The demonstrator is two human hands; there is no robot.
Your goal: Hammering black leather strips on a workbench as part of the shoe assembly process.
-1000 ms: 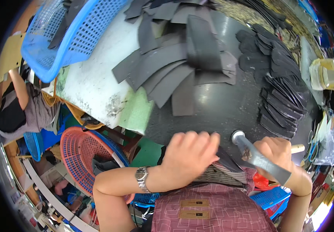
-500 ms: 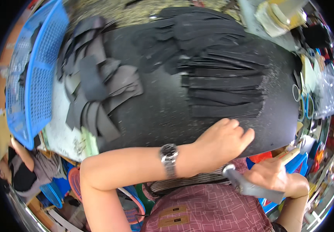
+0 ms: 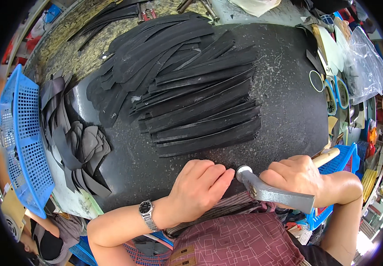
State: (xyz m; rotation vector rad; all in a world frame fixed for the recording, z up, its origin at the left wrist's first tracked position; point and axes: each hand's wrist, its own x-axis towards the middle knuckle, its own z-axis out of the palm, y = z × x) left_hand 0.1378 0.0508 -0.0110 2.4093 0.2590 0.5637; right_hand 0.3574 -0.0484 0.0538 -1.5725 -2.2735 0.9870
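My right hand (image 3: pixel 295 179) is closed round the pale wooden handle of a hammer (image 3: pixel 275 190). Its round grey face is beside the fingertips of my left hand (image 3: pixel 198 188), close to the near edge of a dark work board (image 3: pixel 289 119). The left fingers are curled together, knuckles up; anything in them is hidden. Just beyond the left hand lies a row of black strips (image 3: pixel 205 119), side by side and slightly overlapping. Farther back is a bigger fanned pile of black strips (image 3: pixel 156 44).
Dark grey curved pieces (image 3: pixel 85 146) are heaped at the board's left, next to a blue plastic basket (image 3: pixel 27 146). Blue-handled scissors (image 3: pixel 335 91) and a clear plastic bag (image 3: pixel 366 66) lie at the right. Another person (image 3: pixel 52 235) sits at lower left.
The view has shifted, and the strips now appear farther left. The hammer has come up beside my left hand, which stays curled at the board's near side.
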